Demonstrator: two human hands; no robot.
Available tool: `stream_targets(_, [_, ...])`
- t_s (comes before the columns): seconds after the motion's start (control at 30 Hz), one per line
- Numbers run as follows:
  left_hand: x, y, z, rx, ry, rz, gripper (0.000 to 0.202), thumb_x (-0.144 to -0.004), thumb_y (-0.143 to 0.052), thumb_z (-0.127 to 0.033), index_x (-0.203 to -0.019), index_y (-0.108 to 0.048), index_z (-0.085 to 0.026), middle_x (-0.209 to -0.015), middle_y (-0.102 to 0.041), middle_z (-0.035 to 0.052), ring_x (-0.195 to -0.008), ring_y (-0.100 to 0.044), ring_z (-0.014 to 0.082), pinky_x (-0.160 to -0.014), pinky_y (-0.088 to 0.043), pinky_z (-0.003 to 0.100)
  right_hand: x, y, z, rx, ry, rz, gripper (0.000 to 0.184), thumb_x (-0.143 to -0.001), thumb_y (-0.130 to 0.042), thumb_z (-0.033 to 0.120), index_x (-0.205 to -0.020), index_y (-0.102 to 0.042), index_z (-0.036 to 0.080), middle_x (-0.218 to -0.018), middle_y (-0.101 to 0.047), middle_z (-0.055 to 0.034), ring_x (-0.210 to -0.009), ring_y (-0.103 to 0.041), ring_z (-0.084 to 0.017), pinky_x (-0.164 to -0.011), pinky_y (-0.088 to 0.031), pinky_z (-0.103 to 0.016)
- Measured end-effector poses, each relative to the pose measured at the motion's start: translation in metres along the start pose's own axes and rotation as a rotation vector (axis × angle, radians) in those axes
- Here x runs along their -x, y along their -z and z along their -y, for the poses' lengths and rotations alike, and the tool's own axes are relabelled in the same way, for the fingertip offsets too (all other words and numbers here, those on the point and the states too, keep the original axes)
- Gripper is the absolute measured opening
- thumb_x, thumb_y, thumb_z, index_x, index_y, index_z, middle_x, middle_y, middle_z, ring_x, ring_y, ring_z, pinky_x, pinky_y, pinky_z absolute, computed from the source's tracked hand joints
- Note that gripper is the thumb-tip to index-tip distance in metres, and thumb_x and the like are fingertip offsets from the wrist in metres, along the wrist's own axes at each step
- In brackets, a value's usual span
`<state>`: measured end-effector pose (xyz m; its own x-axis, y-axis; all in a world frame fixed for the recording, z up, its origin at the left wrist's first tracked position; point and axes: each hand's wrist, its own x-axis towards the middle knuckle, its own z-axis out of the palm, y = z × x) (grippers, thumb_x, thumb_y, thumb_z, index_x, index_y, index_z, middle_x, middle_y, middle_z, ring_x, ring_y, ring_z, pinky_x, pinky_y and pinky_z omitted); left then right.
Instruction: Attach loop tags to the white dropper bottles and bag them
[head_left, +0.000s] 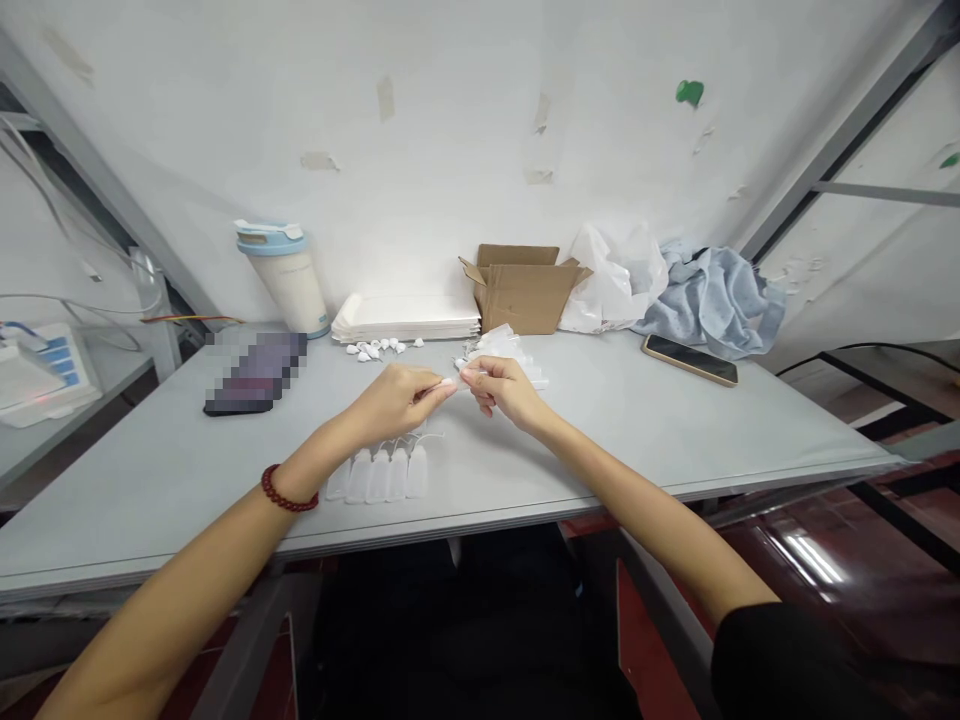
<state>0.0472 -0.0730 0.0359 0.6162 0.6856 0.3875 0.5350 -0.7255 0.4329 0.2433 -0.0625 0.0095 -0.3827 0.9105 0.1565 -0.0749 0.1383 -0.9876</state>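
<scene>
Here, on a grey table (600, 440) against a white wall, a dark, pixelated object (262, 368) lies flat at the left. Next stands a cream cup (289, 285) with a light blue lid, and further along are small white caps (373, 350) loosely grouped before a white stack (409, 318). Nearer the front edge, small translucent bottles (388, 476) lie in a row, partly under the left forearm, which wears a dark red beaded bracelet (289, 490).

At centre, the left hand (401, 398) pinches a small white piece (448, 383) between thumb and fingers, above the table. Facing it, the right hand (502, 384) has thumb and forefinger bent close together, just beside that piece; whether they grip anything cannot be told. Behind are more clear bottles (501, 343), an open cardboard box (523, 298), a plastic bag (611, 285), a phone (690, 360) and crumpled blue cloth (712, 300).
</scene>
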Motion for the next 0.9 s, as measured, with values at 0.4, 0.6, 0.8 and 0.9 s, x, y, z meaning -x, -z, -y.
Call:
stream_targets(0.4, [-0.002, -0.005, 0.025, -0.216, -0.116, -0.039, 0.03, -0.096, -0.045, -0.038, -0.093, -0.066, -0.016, -0.086, -0.069, 0.008, -0.074, -0.061, 0.0193, -0.07, -0.045, 0.029, -0.004, 0.006, 0.004, 0.073, -0.008, -0.11, 0.035, -0.071, -0.071, 0.049, -0.071, -0.058, 0.017, -0.05, -0.045, 0.0052, -0.043, -0.039, -0.008, -0.042, -0.034, -0.024])
stream_targets(0.6, [0.002, 0.02, 0.078, -0.382, 0.191, -0.09, 0.037, -0.09, -0.042, -0.03, -0.113, -0.067, -0.016, -0.111, -0.071, 0.0126, -0.107, -0.063, 0.0288, -0.094, -0.047, 0.041, -0.015, 0.039, 0.002, 0.557, 0.183, -0.493, 0.024, -0.083, -0.056, 0.033, -0.095, -0.068, 0.017, -0.083, -0.069, -0.0044, -0.073, -0.059, -0.017, -0.071, -0.045, -0.031])
stream_targets(0.8, [0.006, 0.027, 0.115, -0.467, 0.307, -0.068, 0.037, -0.084, -0.041, -0.023, -0.103, -0.072, -0.017, -0.107, -0.073, 0.0132, -0.105, -0.064, 0.0304, -0.096, -0.048, 0.042, -0.021, 0.06, -0.006, 1.003, 0.149, -0.563, 0.031, -0.084, -0.051, 0.019, -0.109, -0.069, 0.014, -0.109, -0.071, -0.0131, -0.099, -0.06, -0.028, -0.092, -0.043, -0.042])
stream_targets(0.9, [0.005, 0.022, 0.12, -0.434, 0.292, -0.07, 0.036, -0.082, -0.04, -0.022, -0.099, -0.072, -0.017, -0.109, -0.072, 0.013, -0.107, -0.063, 0.029, -0.099, -0.047, 0.041, -0.02, 0.059, -0.008, 1.111, 0.06, -0.555, 0.032, -0.085, -0.051, 0.017, -0.112, -0.068, 0.012, -0.111, -0.069, -0.0158, -0.105, -0.058, -0.031, -0.092, -0.042, -0.043])
